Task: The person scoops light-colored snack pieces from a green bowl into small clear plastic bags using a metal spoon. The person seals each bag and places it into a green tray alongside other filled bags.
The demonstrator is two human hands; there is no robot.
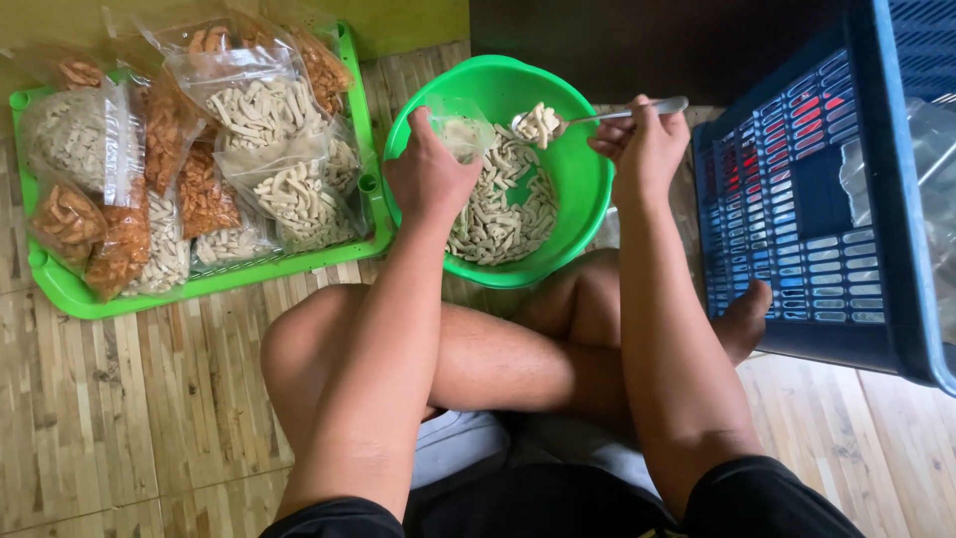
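Spoon (597, 116) level, bowl leftward toward bag (460, 128)

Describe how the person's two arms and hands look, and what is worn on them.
Both arms are bare from shoulder edge to fingertips: no sleeves reach them, no gloves, watch, rings or bracelets show. The left hand and right hand are uncovered, with short nails. Dark cloth shows only at the bottom edge of the picture, near the upper arms.

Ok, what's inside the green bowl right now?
The green bowl holds pale stick-shaped snacks, with bare bowl bottom showing in the middle. The left hand and its clear bag cover the near-left part, so that bit is hidden.
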